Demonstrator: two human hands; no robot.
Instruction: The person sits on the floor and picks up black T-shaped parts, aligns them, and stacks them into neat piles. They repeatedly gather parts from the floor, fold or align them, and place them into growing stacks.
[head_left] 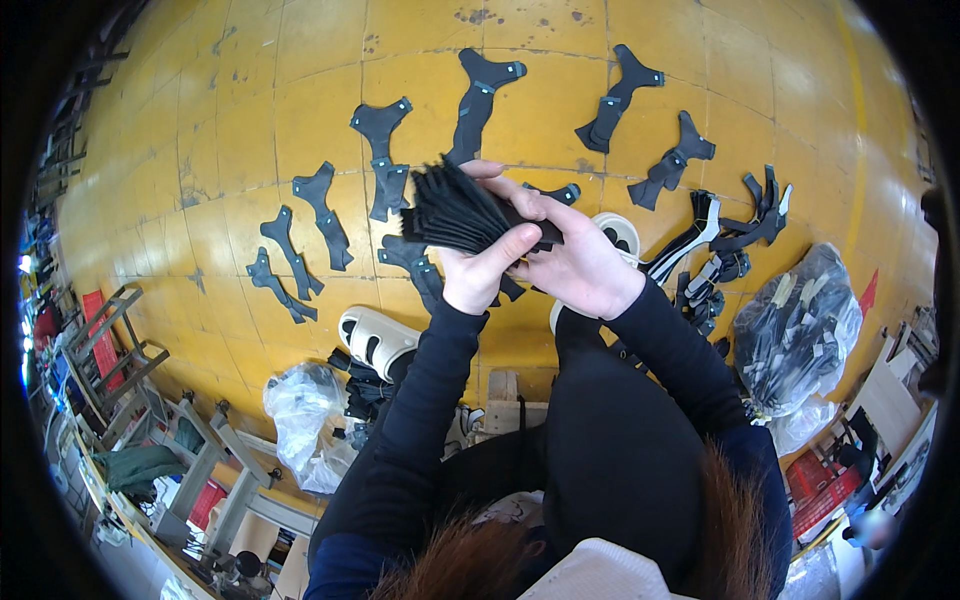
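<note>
A thick stack of black fabric pieces (455, 215) is held up in front of me, its layers fanned out toward the left. My left hand (482, 270) grips it from below, thumb along the near edge. On the right end, my right hand (580, 250) closes round the stack with its fingers over the top; part of that end is hidden by my fingers. Beneath and beyond my hands, several black Y-shaped fabric pieces (480, 105) lie spread on the yellow floor (230, 130). Small pale labels show on them.
Cream clogs (378, 342) are on my feet. A clear bag of black pieces (800, 325) stands at the right, beside loose grey and black straps (690, 240). At the left are a crumpled plastic bag (305, 420) and metal frames (205, 470).
</note>
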